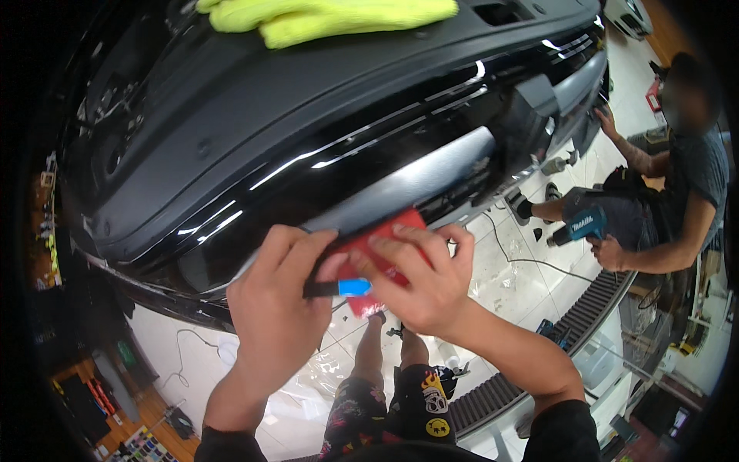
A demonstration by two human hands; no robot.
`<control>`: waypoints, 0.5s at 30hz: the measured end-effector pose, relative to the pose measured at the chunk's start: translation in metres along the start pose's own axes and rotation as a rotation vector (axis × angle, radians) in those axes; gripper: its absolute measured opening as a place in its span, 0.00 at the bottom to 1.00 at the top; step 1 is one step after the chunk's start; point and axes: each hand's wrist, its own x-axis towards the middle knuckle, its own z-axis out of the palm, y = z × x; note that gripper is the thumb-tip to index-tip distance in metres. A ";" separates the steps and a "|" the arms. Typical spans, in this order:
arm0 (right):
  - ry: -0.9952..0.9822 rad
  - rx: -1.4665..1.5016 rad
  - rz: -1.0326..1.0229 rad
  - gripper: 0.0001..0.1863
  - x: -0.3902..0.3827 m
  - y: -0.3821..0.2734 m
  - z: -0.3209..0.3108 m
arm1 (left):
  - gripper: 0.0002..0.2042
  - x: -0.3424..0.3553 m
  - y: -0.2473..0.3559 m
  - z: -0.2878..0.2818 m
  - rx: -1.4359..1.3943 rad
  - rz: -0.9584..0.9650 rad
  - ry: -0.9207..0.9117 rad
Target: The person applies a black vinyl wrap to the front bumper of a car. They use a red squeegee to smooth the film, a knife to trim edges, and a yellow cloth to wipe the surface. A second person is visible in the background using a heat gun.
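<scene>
Both forearms rise from the six o'clock edge and meet at the centre, where the hands press a red squeegee (381,254) against the glossy black car bumper (323,165). The left hand (273,300) is curled, thumb and forefinger pinching a slim black knife with a blue end (339,288) that points toward three o'clock, while the right hand (419,281) lies flat with fingers spread over the squeegee, wrist bent toward five o'clock. A yellow cloth (323,17) rests at twelve o'clock, and at three o'clock another person crouches holding a teal power tool (579,226).
</scene>
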 end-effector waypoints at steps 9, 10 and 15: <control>0.200 -0.082 -0.012 0.13 -0.014 0.078 -0.004 | 0.10 0.030 0.045 0.029 0.009 0.038 -0.028; 0.193 -0.081 0.003 0.10 -0.011 0.075 -0.006 | 0.11 0.033 0.049 0.030 0.010 0.013 -0.036; 0.186 -0.064 0.056 0.08 -0.015 0.078 -0.007 | 0.10 0.041 0.064 0.038 -0.004 -0.018 -0.050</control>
